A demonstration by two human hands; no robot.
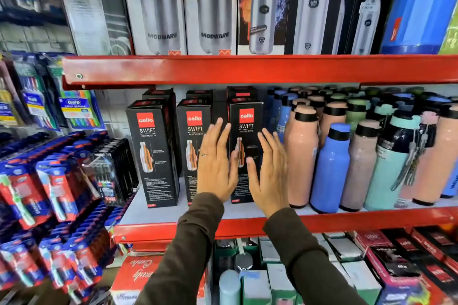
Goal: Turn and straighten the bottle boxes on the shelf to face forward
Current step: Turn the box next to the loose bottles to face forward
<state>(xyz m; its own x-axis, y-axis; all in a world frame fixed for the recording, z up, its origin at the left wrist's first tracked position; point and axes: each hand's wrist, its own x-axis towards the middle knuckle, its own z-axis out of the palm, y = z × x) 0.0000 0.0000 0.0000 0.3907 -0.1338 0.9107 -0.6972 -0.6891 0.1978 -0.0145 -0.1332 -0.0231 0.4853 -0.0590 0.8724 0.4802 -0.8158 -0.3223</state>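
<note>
Two flat, open hands frame a black bottle box on the middle shelf.

From the head camera: three tall, matte black cardboard boxes stand upright in a row on the pale shelf (153, 213) with its glossy red metal lip, printed fronts facing out. The left hand (215, 163), a thin ring on one finger, and the right hand (270, 171) are raised with fingers spread, either side of the right box (245, 131); neither hand's grip closes on anything. The left hand overlaps the middle box (193, 131); the left box (155, 153) stands apart. Smooth round bottles (330, 168) in pink, blue and mint crowd just beside the right box.
</note>
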